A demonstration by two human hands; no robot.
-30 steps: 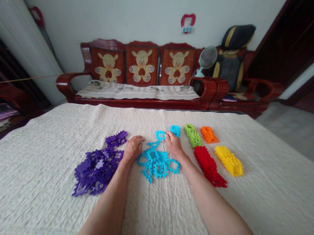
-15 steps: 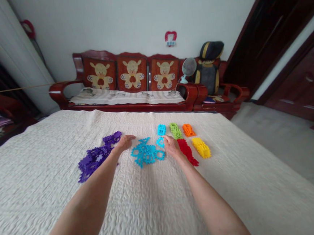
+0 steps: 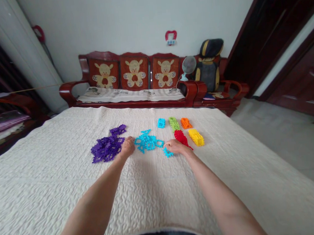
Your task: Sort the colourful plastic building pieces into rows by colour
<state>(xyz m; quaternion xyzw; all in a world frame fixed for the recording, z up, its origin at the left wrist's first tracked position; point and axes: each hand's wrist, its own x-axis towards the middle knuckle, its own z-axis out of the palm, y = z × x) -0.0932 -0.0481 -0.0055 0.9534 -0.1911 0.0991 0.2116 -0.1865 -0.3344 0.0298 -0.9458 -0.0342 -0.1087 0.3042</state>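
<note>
My right hand (image 3: pixel 175 146) is closed on the edge of a light-blue interlocking plastic piece (image 3: pixel 168 153), low over the bedcover, just right of the blue pile. To the left, my left hand (image 3: pixel 128 146) rests between the blue pile and the purple pile; its fingers are mostly hidden behind the back of the hand. The loose light-blue pieces (image 3: pixel 149 144) lie flat and overlapping between both hands. Purple pieces (image 3: pixel 106 149) form a heap at left, with a smaller purple group (image 3: pixel 118 130) behind. Partly behind my right hand is a row of red pieces (image 3: pixel 180 137).
A blue block (image 3: pixel 161 123), a green block (image 3: pixel 174 123), an orange block (image 3: pixel 186 123) and a yellow block (image 3: pixel 196 137) stand at the right. All lie on a cream quilted cover (image 3: pixel 141 198). Beyond its far edge is a wooden sofa (image 3: pixel 134 74) with a small fan (image 3: pixel 189 65).
My right hand has drawn the blue piece nearer, from beside the blue block to right of the pile. My left hand's pointing finger has drawn in, and the view has shifted slightly.
</note>
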